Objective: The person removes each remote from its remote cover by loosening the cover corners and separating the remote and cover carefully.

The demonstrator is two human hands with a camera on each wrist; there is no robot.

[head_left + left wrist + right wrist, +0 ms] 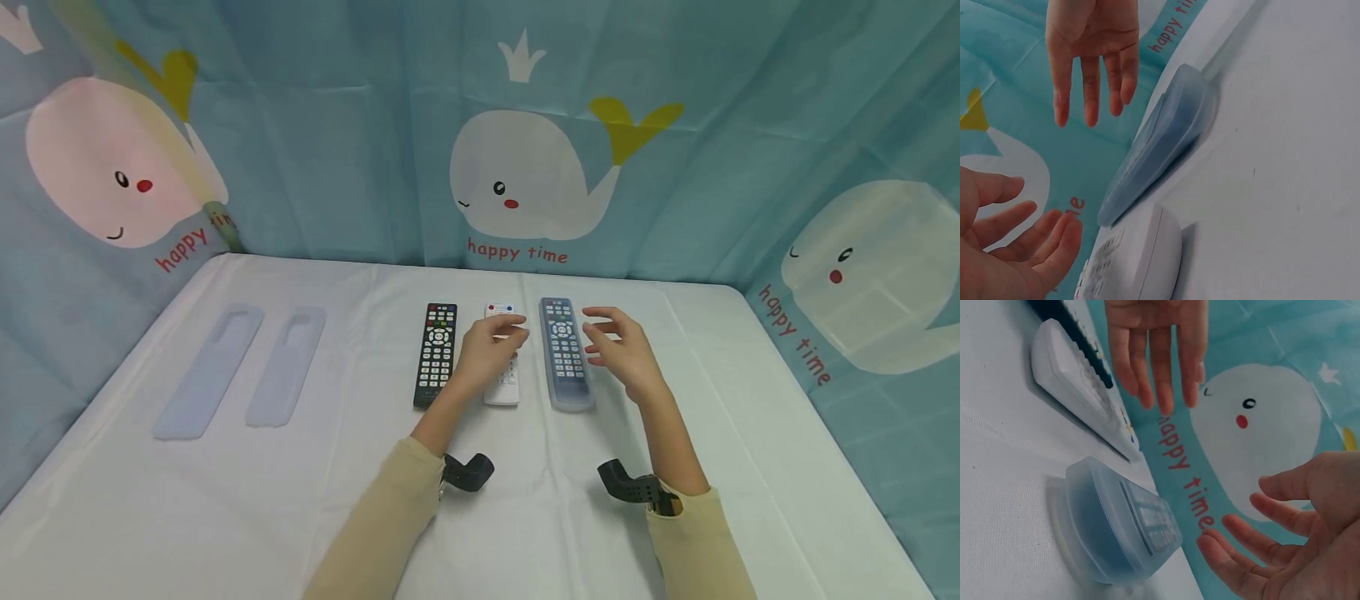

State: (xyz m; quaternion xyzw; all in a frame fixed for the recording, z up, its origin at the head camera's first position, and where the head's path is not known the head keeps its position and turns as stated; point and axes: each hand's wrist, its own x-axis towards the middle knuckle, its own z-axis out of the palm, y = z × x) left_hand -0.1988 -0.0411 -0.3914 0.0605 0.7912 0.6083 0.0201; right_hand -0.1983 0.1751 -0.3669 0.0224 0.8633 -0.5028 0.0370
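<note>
Lying on the tabletop (pixel 262 517) between left hand (pixel 483 354) and right hand (pixel 627 350) — fingers of both parted, gripping nothing — is one sleeved remote (pixel 572 389), probably light, stiff within, grippy outside, best taken by its long edges.

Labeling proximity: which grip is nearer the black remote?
Left. The left grip hovers just right of the black remote, over the white remote; right grip is farther right, past the sleeved remote.

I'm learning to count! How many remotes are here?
3 in a row: a black remote on the left, a partly hidden white remote in the middle, and a remote in a bluish cover on the right. I can't see any more.
</note>
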